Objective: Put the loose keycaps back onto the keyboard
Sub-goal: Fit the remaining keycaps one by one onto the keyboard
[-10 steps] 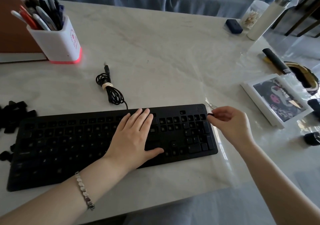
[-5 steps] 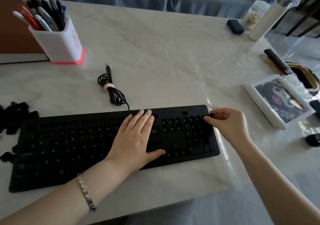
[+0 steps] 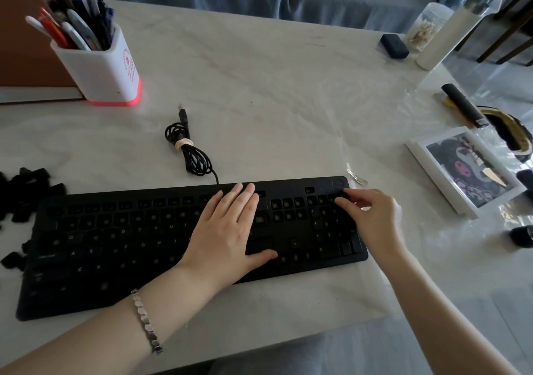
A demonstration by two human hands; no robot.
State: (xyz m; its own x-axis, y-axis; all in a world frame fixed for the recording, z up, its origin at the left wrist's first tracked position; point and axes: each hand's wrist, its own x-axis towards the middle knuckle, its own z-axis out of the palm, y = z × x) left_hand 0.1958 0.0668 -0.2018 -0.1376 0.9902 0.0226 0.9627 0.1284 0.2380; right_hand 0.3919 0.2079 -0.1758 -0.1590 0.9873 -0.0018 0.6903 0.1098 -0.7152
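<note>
The right hand [image 3: 375,219] had slid from beside the keyboard [image 3: 115,245] onto its number pad's top row, fingers bent; whether they pinched a keycap was unclear. The left hand [image 3: 227,230] lay flat mid-keyboard, fingers straight. A white holder [image 3: 106,72], far left on the counter [image 3: 274,86], held pens [image 3: 78,26]. A clear jar [image 3: 427,26] at the far right corner held pale bits [image 3: 419,36]. At the left edge sat heaped loose keycaps [image 3: 26,190].

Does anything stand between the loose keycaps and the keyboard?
Nothing visible: the keycaps lie right by the left end of the keyboard. Only the left hand, flat on its middle, covers some places.
</note>
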